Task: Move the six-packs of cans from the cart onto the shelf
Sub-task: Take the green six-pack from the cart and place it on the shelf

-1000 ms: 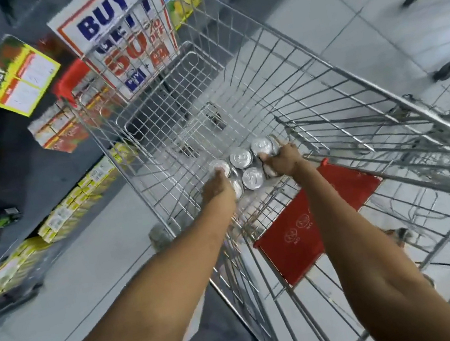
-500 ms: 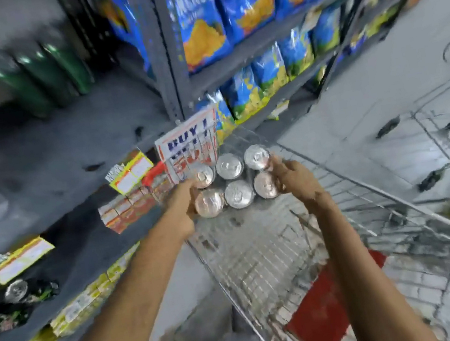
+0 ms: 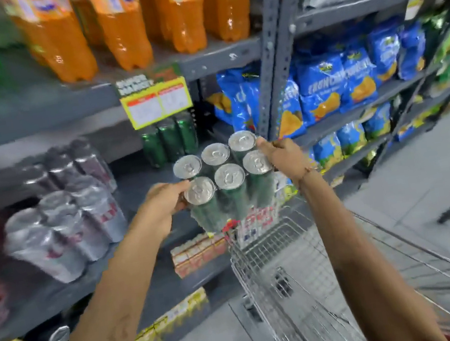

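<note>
Carrying the shrink-wrapped six-pack of green, silver-topped cans (image 3: 223, 178): the left hand (image 3: 161, 204) and right hand (image 3: 282, 157) are clamping its opposite ends, fingers (image 3: 265, 145) wrapped tight. It is hanging above the wire cart (image 3: 312, 289), short of the grey metal shelf (image 3: 137, 185); advisable is keeping it level, sliding it beside the matching green cans (image 3: 169, 138) beyond the fingers.

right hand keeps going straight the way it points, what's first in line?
Probably the grey shelf upright beyond the right hand, which grips the six-pack. Depth is unclear; it might pass left, toward the green cans.
</note>
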A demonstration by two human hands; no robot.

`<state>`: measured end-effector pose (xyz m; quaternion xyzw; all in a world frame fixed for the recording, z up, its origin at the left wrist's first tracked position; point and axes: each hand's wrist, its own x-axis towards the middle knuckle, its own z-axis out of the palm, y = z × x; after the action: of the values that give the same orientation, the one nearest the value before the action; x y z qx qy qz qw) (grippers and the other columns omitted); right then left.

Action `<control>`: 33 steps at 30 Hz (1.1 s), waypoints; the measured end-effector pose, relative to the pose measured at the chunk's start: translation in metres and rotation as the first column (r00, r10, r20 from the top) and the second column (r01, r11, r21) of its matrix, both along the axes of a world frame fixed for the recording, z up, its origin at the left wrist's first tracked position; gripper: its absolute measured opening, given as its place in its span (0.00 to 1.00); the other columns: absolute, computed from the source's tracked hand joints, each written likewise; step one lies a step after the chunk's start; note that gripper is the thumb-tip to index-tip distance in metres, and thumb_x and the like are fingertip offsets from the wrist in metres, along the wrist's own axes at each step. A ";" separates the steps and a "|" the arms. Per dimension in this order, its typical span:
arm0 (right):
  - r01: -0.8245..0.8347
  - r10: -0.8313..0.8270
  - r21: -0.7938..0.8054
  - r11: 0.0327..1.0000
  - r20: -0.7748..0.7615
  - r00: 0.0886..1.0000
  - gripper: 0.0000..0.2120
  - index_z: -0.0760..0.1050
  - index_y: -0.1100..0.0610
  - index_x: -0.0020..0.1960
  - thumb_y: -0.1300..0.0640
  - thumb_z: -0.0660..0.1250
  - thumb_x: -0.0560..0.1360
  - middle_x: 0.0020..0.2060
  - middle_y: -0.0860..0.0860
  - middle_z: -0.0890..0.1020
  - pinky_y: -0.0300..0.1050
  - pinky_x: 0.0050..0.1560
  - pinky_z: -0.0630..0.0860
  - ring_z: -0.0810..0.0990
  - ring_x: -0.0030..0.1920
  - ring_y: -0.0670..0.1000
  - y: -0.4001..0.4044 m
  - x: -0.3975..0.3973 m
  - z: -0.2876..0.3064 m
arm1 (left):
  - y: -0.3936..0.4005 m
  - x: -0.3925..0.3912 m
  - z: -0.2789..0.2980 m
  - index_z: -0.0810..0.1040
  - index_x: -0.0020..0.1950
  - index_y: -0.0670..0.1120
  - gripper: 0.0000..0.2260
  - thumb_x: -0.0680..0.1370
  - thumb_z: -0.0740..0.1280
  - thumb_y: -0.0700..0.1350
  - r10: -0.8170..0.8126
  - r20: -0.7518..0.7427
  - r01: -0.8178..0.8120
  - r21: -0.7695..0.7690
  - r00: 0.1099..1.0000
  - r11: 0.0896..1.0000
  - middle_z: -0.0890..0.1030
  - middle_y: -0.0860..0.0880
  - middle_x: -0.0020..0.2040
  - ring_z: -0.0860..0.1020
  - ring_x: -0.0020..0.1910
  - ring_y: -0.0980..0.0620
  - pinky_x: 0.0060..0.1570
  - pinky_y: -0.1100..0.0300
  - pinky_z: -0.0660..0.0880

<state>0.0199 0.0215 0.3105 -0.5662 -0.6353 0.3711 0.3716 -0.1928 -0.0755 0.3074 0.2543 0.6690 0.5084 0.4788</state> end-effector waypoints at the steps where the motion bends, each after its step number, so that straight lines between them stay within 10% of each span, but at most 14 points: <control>1: -0.005 0.005 -0.001 1.000 -0.016 1.000 0.26 0.58 0.54 0.25 0.45 0.63 0.76 0.23 0.50 0.64 0.44 0.31 0.62 0.63 0.28 0.49 0.005 -0.014 0.002 | 0.000 -0.010 0.002 0.75 0.40 0.42 0.07 0.78 0.66 0.37 0.018 -0.008 -0.018 0.007 1.000 1.000 0.77 0.46 0.37 0.75 0.34 0.54 0.27 0.68 0.76; 11: -0.087 0.082 -0.139 0.986 -0.046 0.996 0.21 0.67 0.53 0.29 0.44 0.63 0.76 0.29 0.49 0.71 0.43 0.45 0.65 0.71 0.41 0.52 0.071 -0.101 -0.020 | 0.028 -0.057 -0.007 0.76 0.53 0.40 0.05 0.78 0.65 0.39 0.194 -0.017 -0.194 -0.045 0.981 0.980 0.77 0.47 0.36 0.78 0.30 0.55 0.36 0.65 0.76; 15: -0.173 0.168 -0.172 0.970 -0.046 0.985 0.19 0.77 0.64 0.50 0.47 0.61 0.78 0.45 0.54 0.75 0.46 0.56 0.70 0.73 0.49 0.51 0.090 -0.111 -0.023 | 0.040 -0.064 -0.010 0.76 0.46 0.40 0.03 0.78 0.64 0.38 0.279 -0.012 -0.279 -0.063 0.960 0.958 0.76 0.45 0.37 0.75 0.34 0.53 0.36 0.64 0.77; 23: -0.285 0.302 -0.195 0.938 0.063 0.951 0.21 0.74 0.62 0.37 0.45 0.59 0.78 0.41 0.57 0.77 0.46 0.48 0.69 0.73 0.43 0.54 0.123 -0.132 -0.038 | 0.057 -0.065 -0.023 0.73 0.41 0.44 0.07 0.79 0.63 0.38 0.412 0.010 -0.409 -0.090 0.911 0.908 0.76 0.47 0.37 0.73 0.34 0.53 0.54 0.54 0.77; 33: -0.314 0.342 -0.244 0.918 0.081 0.936 0.21 0.73 0.58 0.34 0.43 0.59 0.77 0.44 0.57 0.78 0.45 0.49 0.68 0.76 0.48 0.57 0.134 -0.136 -0.058 | 0.070 -0.073 -0.032 0.76 0.43 0.43 0.05 0.78 0.64 0.39 0.427 -0.066 -0.432 -0.088 0.902 0.898 0.77 0.48 0.36 0.74 0.33 0.54 0.38 0.63 0.77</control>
<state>-0.1163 0.1557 0.2524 -0.5119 -0.6960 0.4632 0.1976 -0.2657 -0.0059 0.2749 0.0876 0.7441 0.5612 0.3518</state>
